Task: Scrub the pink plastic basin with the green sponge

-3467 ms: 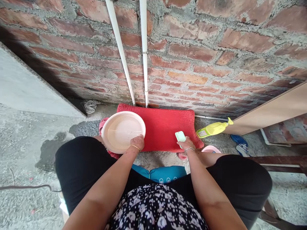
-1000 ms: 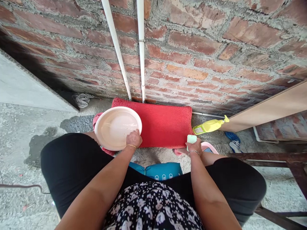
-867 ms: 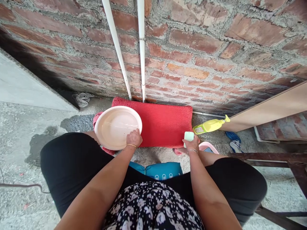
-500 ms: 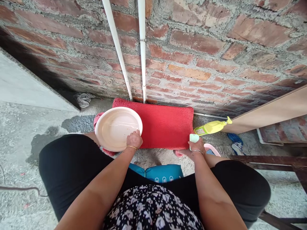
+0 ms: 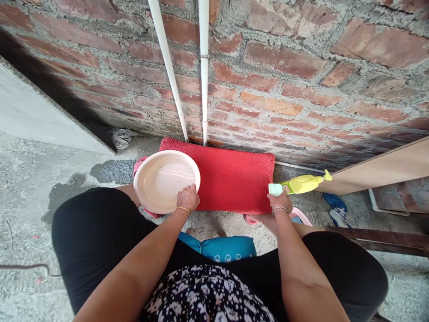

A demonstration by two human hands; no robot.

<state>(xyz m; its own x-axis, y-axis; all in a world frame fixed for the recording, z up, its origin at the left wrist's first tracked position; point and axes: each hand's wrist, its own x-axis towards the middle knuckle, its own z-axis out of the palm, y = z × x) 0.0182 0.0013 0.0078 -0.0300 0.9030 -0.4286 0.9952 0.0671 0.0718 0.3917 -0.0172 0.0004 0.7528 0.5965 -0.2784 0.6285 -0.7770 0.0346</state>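
A pale pink basin [image 5: 161, 182] stands on the left end of the red mat [image 5: 231, 179], with what looks like clear water in it. My left hand [image 5: 188, 197] is closed over the basin's near right rim. At the mat's right end, my right hand [image 5: 280, 202] grips a flat mint-green piece [image 5: 275, 189] with rounded corners and a small dark hole; its underside is hidden. Just beyond that hand lies a yellow spray bottle [image 5: 303, 184], its nozzle pointing right.
Ahead rises a brick wall [image 5: 275, 80] with two white pipes [image 5: 204, 71]. A blue packet [image 5: 228, 248] lies between my legs. To the right are a pink container [image 5: 303, 216], a blue-and-white shoe [image 5: 338, 214] and a dark bar [image 5: 385, 237]. A grey rag [image 5: 121, 138] sits at left.
My right hand has shifted slightly right, and the mint-green piece has turned from upright to more level. My left hand stays on the basin rim. The view has shifted a little.
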